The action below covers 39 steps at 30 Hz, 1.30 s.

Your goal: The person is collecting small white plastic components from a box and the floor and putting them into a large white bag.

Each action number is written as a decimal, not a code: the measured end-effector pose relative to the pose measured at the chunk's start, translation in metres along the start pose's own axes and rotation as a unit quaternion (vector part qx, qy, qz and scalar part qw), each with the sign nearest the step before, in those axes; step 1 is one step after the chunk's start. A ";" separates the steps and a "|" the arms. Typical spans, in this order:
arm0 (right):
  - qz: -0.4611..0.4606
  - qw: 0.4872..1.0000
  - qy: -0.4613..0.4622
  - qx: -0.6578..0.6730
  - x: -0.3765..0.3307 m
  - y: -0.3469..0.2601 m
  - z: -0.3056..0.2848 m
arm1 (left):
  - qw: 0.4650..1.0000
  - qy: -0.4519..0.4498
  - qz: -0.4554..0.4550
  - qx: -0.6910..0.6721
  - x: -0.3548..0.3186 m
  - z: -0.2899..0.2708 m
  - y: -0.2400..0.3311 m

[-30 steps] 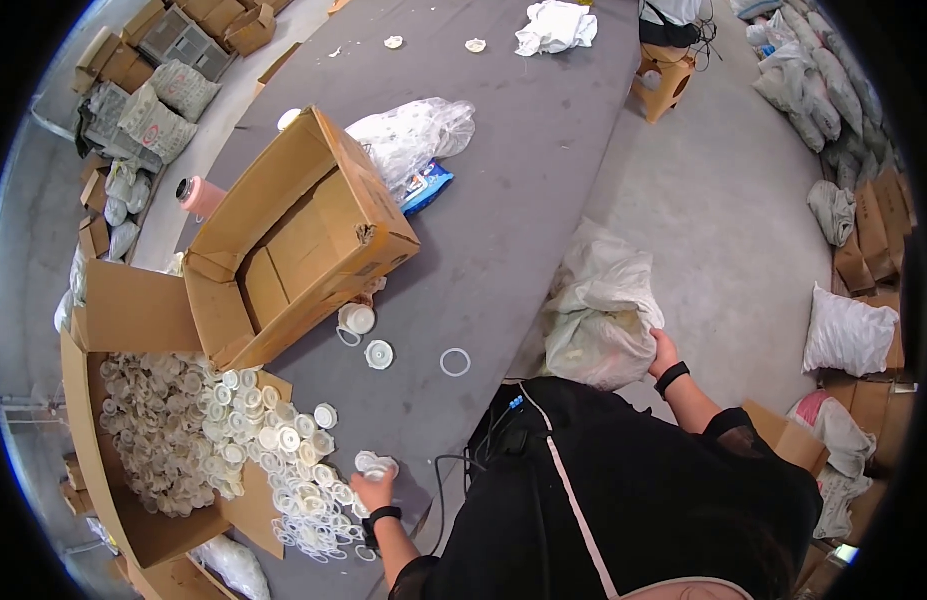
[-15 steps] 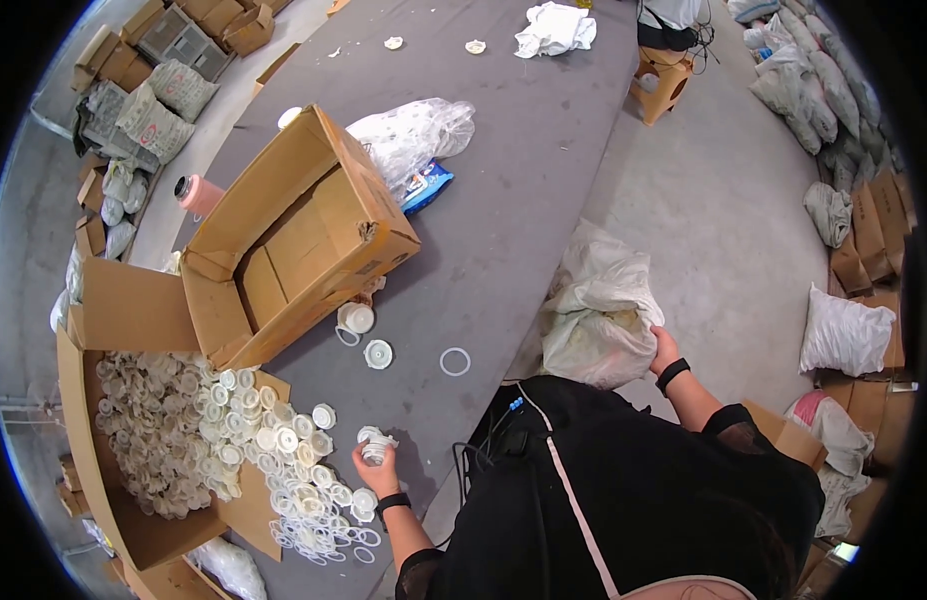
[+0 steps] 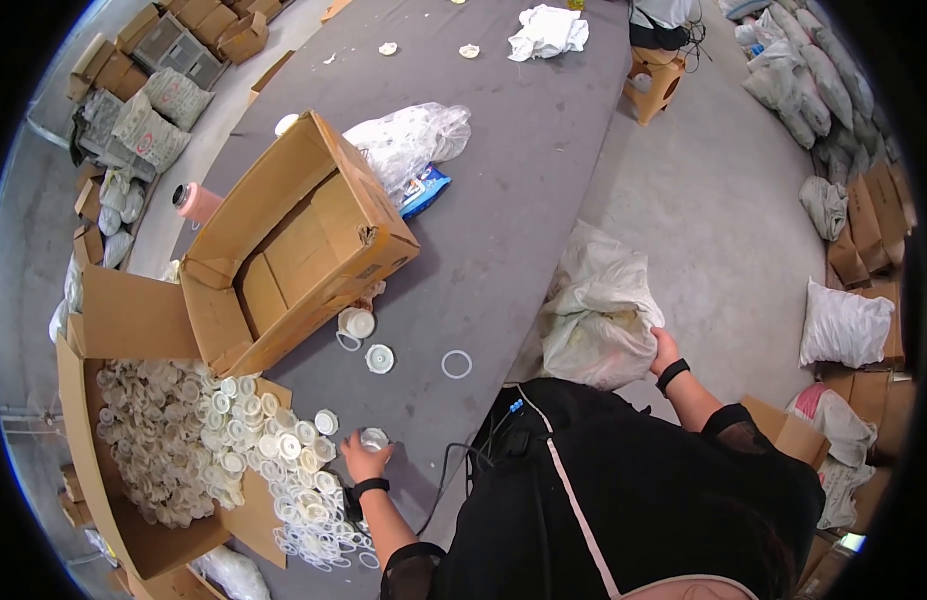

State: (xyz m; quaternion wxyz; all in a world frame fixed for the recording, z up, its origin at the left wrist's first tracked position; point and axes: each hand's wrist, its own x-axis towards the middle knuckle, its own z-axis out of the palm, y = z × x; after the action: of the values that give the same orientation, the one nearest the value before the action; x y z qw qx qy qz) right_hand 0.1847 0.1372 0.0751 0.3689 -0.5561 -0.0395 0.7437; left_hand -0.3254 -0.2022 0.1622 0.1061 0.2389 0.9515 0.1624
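Beside the heap of caps, my left hand (image 3: pixel 363 460) is over the grey table with thumb and fingers apart. A whitish plastic cap (image 3: pixel 374 440) lies between them, at the near side of the hand's spread; whether the fingertips touch it is hard to see. My right hand (image 3: pixel 665 350) grips the rim of a whitish plastic sack (image 3: pixel 598 320) at the table's right edge, its mouth gathered open. The heap of white and translucent plastic caps (image 3: pixel 233 425) spills from a cardboard box, with loose white rings (image 3: pixel 318 530) at its near end.
An open cardboard carton (image 3: pixel 298 250) stands tilted on the table (image 3: pixel 523 180). Near it are single caps (image 3: pixel 379 359), a white ring (image 3: pixel 456 364), a clear plastic bag (image 3: pixel 413 135), a blue packet (image 3: pixel 423 190) and a pink bottle (image 3: pixel 195 203). Black cables hang at the table's edge.
My left hand has moved slightly up and left, and its fingers have spread from the white cap they held. My right hand stays on the sack. The view has shifted a little.
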 end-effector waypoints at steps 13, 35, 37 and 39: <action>-0.015 0.998 -0.010 0.068 -0.010 0.016 -0.006 | 0.975 -0.210 -0.049 -0.048 0.001 0.007 -0.007; -0.017 0.999 0.003 0.041 -0.008 0.011 -0.008 | 0.971 -0.154 -0.093 0.160 0.021 0.001 0.016; -0.018 0.999 0.008 0.039 -0.009 0.012 -0.005 | 0.988 -0.116 -0.086 0.059 0.020 0.004 -0.007; -0.023 0.999 -0.009 0.035 -0.010 0.010 -0.005 | 0.993 -0.078 -0.082 -0.025 0.018 0.009 -0.025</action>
State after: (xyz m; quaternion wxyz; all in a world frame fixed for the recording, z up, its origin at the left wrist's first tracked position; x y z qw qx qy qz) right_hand 0.1848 0.1223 0.0760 0.4045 -0.5351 -0.0292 0.7410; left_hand -0.3494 -0.2116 0.1430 0.1991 0.1690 0.9524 0.1575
